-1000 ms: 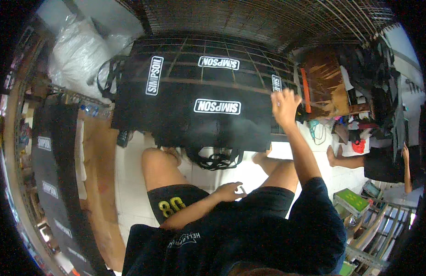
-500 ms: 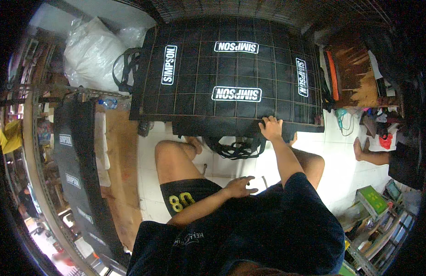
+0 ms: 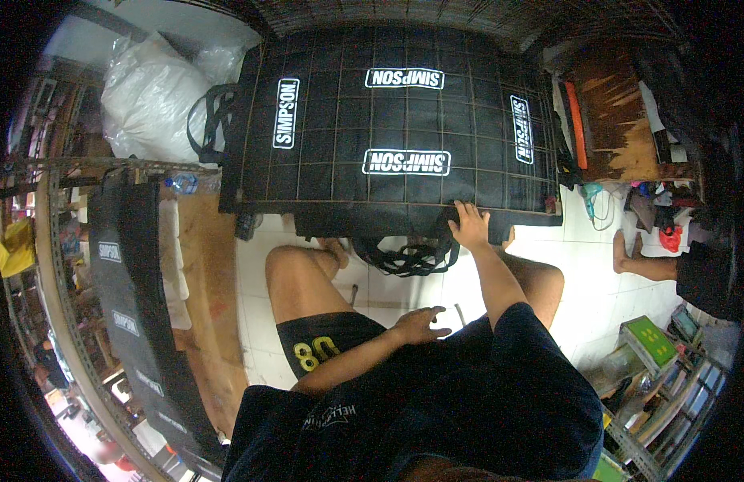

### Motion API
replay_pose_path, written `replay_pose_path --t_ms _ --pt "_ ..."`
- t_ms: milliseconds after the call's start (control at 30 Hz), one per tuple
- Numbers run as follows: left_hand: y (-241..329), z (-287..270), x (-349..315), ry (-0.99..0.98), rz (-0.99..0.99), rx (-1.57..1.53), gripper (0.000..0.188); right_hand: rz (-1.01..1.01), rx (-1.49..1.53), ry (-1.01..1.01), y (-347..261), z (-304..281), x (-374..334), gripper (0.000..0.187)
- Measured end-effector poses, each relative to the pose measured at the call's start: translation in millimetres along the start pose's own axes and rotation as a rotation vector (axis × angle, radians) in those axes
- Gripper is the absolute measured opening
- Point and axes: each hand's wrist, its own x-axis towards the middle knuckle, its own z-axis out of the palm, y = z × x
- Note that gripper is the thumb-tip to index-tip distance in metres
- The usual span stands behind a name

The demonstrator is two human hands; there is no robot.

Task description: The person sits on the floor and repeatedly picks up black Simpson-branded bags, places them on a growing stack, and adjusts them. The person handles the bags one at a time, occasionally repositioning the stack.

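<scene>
In front of me lies a stack of black fabric pieces [image 3: 324, 128] with white-lettered labels, a thin wire grid [image 3: 404, 120] lying over the top one. My right hand [image 3: 471, 225] rests palm down on the near edge of the stack, fingers extended over the grid's rim. To the left of that hand, black straps [image 3: 408, 259] hang below the edge. My left hand [image 3: 423, 325] hovers above my lap, its fingers apart and nothing in it. It touches no part of the stack.
Left of me stands another long black fabric stack [image 3: 119, 281] beside a brown board [image 3: 211, 297]. A white plastic bag [image 3: 155, 104] sits far left, near a clear bottle [image 3: 181, 184]. A teal corded tool [image 3: 593, 202] lies right, near another person's leg [image 3: 649, 264].
The view has shifted slightly, so the stack appears a little farther left. My right hand stays at the stack's near edge and my left hand keeps its pose.
</scene>
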Motion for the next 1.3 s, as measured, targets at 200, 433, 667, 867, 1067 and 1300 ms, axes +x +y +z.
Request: replay_pose_path --t_ms 200,433,667,867,1067,1300 --pt "-16 13 7 0.065 0.079 0.019 0.076 0.061 0.128 -0.102 -2 -14 6 0.041" --pt "-14 14 4 0.103 0.077 0.08 0.075 0.02 0.053 -0.324 8 -26 31 0.026" --pt "-8 8 0 0.014 0.049 0.023 0.076 0.009 0.002 -0.38 1 -33 32 0.025" --pt "-19 17 9 0.101 0.092 0.07 0.078 -0.025 -0.012 -0.368 3 -36 27 0.029" --pt "-2 5 0 0.014 0.055 0.051 0.075 -0.109 -0.008 -0.296 1 -61 24 0.03" --pt "-4 14 -1 0.1 0.19 0.064 0.072 -0.298 -0.026 0.03 4 -109 14 0.024"
